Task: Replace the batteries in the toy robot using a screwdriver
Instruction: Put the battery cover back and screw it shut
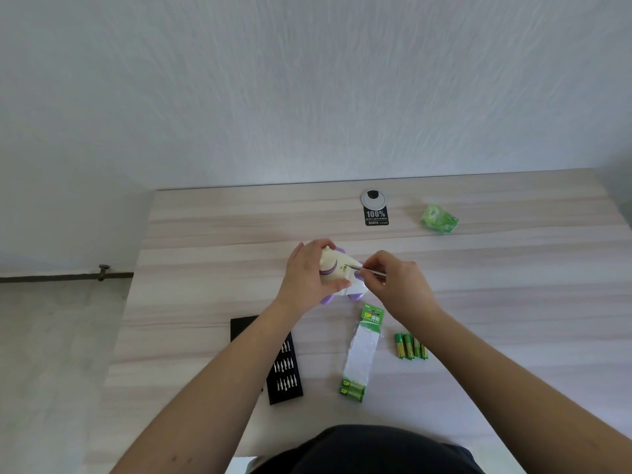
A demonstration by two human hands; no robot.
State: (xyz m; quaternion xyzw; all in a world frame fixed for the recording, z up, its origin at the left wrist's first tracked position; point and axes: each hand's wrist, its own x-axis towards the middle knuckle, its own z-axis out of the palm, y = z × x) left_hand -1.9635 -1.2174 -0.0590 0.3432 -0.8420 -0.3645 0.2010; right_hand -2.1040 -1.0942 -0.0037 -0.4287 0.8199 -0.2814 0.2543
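Observation:
The toy robot (337, 266), cream with purple trim, lies on its side in the middle of the wooden table (205, 241). My left hand (307, 278) grips its body from the left. My right hand (393, 280) pinches a thin screwdriver (362, 268), whose tip touches the robot's back. Several loose green batteries (410, 346) lie to the right, partly under my right forearm. A torn battery pack (362, 354) with two green batteries at its near end lies in front of the robot.
A black tray of screwdriver bits (285, 371) sits near my left forearm, with its black lid (241, 328) beside it. A crumpled green wrapper (438, 218) lies at the back right. A cable grommet (373, 198) and a black sticker (376, 216) are at the far edge.

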